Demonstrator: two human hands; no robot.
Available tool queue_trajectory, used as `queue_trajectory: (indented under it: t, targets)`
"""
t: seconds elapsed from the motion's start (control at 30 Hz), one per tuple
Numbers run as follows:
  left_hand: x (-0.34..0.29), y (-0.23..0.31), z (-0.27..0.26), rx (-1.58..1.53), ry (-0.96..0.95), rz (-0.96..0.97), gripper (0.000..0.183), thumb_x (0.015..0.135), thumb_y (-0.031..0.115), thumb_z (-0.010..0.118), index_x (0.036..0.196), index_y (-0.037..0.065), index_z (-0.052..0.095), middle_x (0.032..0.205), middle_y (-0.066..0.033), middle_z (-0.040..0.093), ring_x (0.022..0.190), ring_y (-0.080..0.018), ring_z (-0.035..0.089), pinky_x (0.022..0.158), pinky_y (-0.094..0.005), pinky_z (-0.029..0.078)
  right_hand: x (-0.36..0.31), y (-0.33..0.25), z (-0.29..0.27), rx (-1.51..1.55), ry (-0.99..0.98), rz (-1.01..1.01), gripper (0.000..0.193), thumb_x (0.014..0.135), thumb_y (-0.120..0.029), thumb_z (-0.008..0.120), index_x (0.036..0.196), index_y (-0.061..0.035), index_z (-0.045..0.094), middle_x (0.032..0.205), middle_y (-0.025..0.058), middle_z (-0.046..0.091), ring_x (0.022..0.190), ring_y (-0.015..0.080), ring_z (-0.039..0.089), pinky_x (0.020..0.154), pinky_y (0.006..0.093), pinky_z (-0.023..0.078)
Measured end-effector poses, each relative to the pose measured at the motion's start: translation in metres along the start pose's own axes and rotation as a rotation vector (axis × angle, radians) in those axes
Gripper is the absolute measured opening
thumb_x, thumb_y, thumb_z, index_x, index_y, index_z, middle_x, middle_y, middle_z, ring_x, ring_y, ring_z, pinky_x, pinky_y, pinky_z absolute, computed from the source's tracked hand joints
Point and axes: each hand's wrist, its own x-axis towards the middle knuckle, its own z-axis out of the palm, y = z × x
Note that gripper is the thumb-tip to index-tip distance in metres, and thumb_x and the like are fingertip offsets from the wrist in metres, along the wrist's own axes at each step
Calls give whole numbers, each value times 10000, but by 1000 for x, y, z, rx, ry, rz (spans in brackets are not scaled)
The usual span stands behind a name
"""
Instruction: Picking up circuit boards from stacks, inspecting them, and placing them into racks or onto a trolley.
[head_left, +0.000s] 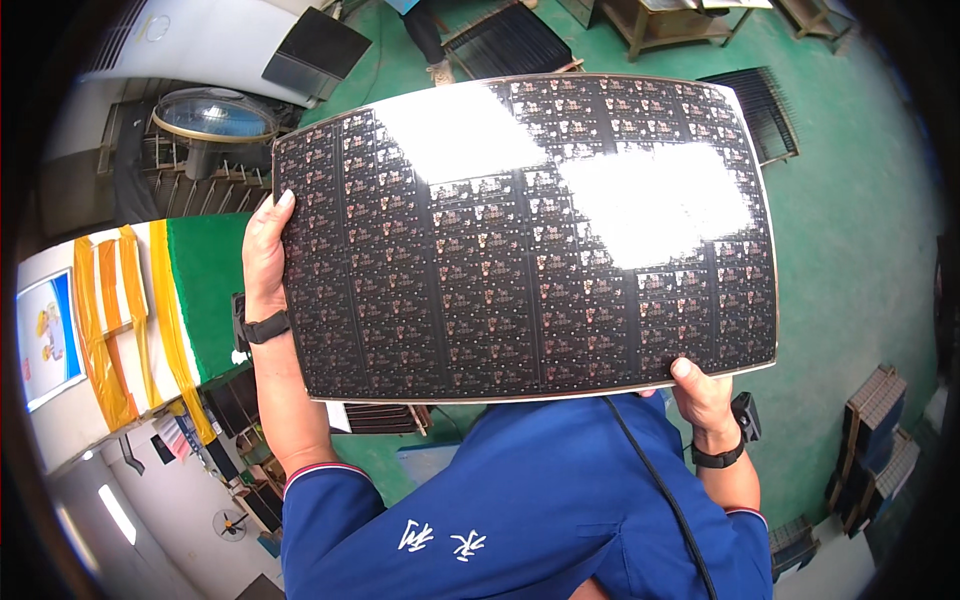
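A large glossy black panel [480, 290] with a repeated small print in rows and columns spans the middle of the view, held up in front of my body. It has a thin pale rim, and two bright reflections wash out part of its upper half. My left hand [265, 245] is closed on the panel's left edge, thumb on the printed face and the other fingers mostly hidden behind. Near the lower right corner, my right hand [703, 398] grips the bottom edge with its thumb on top. Both wrists wear black bands.
A fan [215, 115] stands at the far left. Slatted racks [510, 42] sit on the green floor, another [765, 110] just beyond the panel's right edge. A wooden-framed table [680, 22] is at the back. Stacked crates [870, 450] stand right. Another person's leg [428, 40] shows at the top.
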Motion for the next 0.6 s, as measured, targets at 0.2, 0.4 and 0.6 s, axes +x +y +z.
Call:
queue_trajectory:
  t: [0.2,0.4,0.6]
  targets:
    - [1,0,-2,37,6,-10,253,965,182,492,1107,-11,572,1005,-91,664,810,-138,651,718,-267,538,1,-2,3,-2,-27,-19,392,903,-127,589,1192,87,434,884,214,625,688,260,626,572,347,527]
    - [1,-1,-1,19,1,-2,259,966,189,494,1114,-10,570,1007,-88,664,803,-136,650,715,-262,536,0,-1,1,-2,-9,-17,388,896,-123,600,1185,84,444,890,214,627,695,263,631,571,350,533]
    - [2,-5,-6,87,43,60,308,968,215,474,1158,-19,538,1034,-126,655,820,-182,665,711,-299,562,-4,1,-6,-25,15,27,396,870,-112,639,1180,72,475,950,197,633,748,264,641,633,363,553]
